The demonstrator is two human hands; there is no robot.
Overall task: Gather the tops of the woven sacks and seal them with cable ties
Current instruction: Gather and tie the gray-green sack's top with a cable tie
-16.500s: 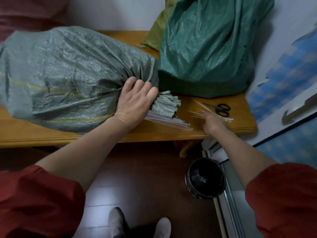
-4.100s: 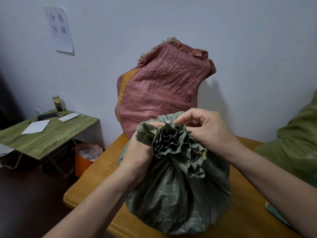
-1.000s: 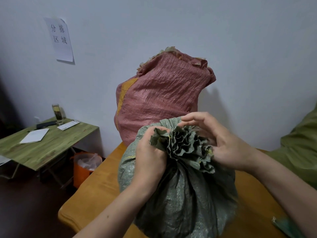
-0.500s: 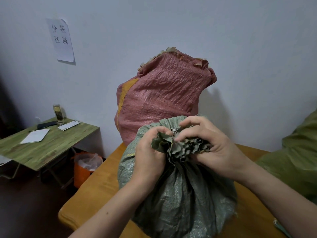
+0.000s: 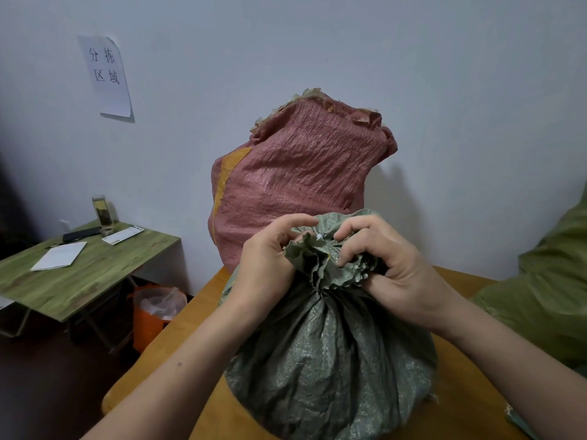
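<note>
The grey-green woven sack [image 5: 327, 360] stands upright on the wooden counter [image 5: 178, 338] in the lower centre of the frame. Its gathered top [image 5: 320, 258] is bunched into a ruffled neck between both hands. The left hand [image 5: 270, 265] grips the neck from the left with its fingers [image 5: 295, 220] curled round the pleats. The right hand [image 5: 390, 265] comes in from the right, its fingers [image 5: 359, 223] bent and pinching the ruffle's upper edge. A small white speck [image 5: 319, 237] shows between the two hands at the crown. It may be part of a cable tie, but it is too small to tell.

The cloth looks thin, crinkly and fairly slick, so the pleats will likely spring apart if the grip loosens. The body bulges round and sits firmly, which suggests a soft, fairly heavy fill that will not tip easily. The best place to hold is low on the neck, just beneath the ruffle, where the folds are tightest. There a tie can bite without sliding off the frayed edge.

Behind it, in the centre of the frame, a pink woven sack [image 5: 295, 185] stands with its top open and ungathered, so by my judgement it remains to be sealed. An olive sack [image 5: 552, 296] fills the right edge, and its top is out of view.
</note>
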